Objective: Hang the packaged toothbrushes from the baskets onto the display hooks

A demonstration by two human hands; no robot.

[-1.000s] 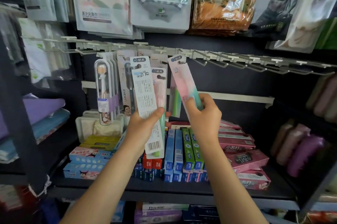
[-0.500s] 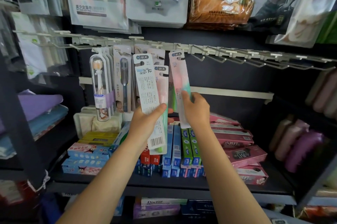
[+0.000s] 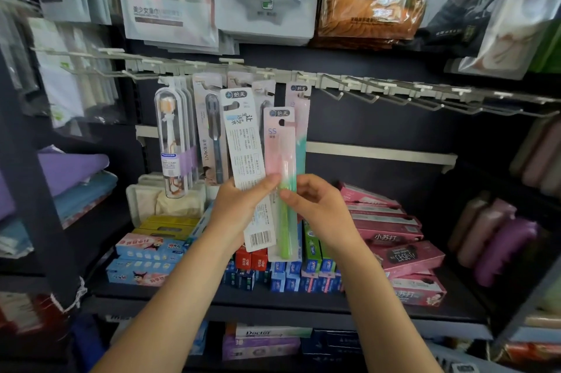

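Two toothbrush packs are gripped in the left hand [image 3: 239,214]: a white-backed pack [image 3: 247,166] and a pink-green pack [image 3: 280,178]. The latter is pinched by the right hand [image 3: 315,205]. Both are held below the display hooks [image 3: 364,93], beside a hung pack [image 3: 299,105].

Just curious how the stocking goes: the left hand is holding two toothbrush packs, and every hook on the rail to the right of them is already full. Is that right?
Not quite. The left hand does hold two toothbrush packs, but the hooks on the rail to their right are bare, with nothing hanging from them. The head view shows this.
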